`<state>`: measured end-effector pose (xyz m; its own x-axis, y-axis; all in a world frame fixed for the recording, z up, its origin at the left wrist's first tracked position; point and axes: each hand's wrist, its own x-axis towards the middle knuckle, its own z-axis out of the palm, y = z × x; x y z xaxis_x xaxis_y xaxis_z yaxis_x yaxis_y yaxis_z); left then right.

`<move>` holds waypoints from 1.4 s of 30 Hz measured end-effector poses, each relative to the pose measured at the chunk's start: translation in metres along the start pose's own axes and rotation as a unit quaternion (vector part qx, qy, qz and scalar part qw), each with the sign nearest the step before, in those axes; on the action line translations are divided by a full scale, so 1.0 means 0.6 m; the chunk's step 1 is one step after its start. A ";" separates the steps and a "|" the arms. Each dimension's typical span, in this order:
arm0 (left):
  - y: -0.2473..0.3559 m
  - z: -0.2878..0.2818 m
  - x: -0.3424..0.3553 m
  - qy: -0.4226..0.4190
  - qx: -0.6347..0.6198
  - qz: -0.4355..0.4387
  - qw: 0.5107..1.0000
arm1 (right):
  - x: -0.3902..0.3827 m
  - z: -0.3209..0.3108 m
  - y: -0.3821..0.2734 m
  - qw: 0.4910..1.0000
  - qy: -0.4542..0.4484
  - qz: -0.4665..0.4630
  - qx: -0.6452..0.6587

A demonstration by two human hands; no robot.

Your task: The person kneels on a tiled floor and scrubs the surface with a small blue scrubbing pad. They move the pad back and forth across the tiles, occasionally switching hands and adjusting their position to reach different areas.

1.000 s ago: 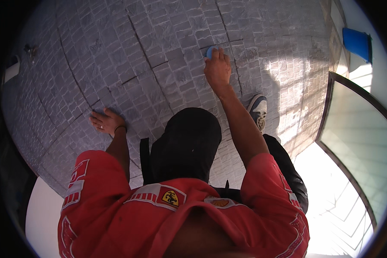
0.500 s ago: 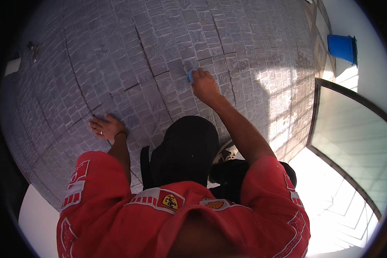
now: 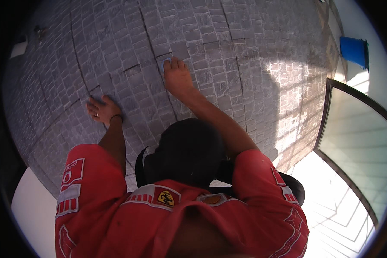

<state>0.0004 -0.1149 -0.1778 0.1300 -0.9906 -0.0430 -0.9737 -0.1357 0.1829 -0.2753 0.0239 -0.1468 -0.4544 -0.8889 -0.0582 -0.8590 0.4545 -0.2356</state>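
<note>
My right hand (image 3: 179, 79) is closed around a small light-blue thing (image 3: 165, 61) and presses it against the grey stone-patterned floor (image 3: 133, 99). Only a sliver of that thing shows past the fingers, so its kind is hidden. Lower and to the left, my left hand (image 3: 101, 111) lies palm down on the floor with its fingers spread. It holds nothing, and has a ring on one finger and a dark band at the wrist. Between my arms is my bent, black-clad knee (image 3: 185, 146).
A blue bucket (image 3: 353, 50) stands by the pale wall at the far right. Below it is a dark-framed glass panel (image 3: 357, 124). Toward the upper left are a small dark item (image 3: 39, 31) and a white object (image 3: 19, 48). Sunlight falls across the floor at right.
My right hand has slid left and a little farther away, with the light-blue thing in it. My left hand remains flat on the floor. The view has shifted slightly.
</note>
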 end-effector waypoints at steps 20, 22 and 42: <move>-0.012 0.012 0.003 0.019 0.004 0.011 1.000 | -0.013 -0.068 0.049 0.999 0.039 -0.027 0.009; -0.012 0.014 0.003 0.019 0.013 0.003 1.000 | -0.013 -0.128 0.178 0.985 0.012 0.168 -0.024; -0.001 0.004 0.001 0.013 0.010 -0.004 1.000 | -0.047 -0.153 0.205 0.959 -0.004 0.282 -0.041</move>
<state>0.0005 -0.1155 -0.1805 0.1425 -0.9896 -0.0193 -0.9762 -0.1438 0.1623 -0.3899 0.1104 -0.0852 -0.8502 -0.5012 -0.1614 -0.4937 0.8653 -0.0866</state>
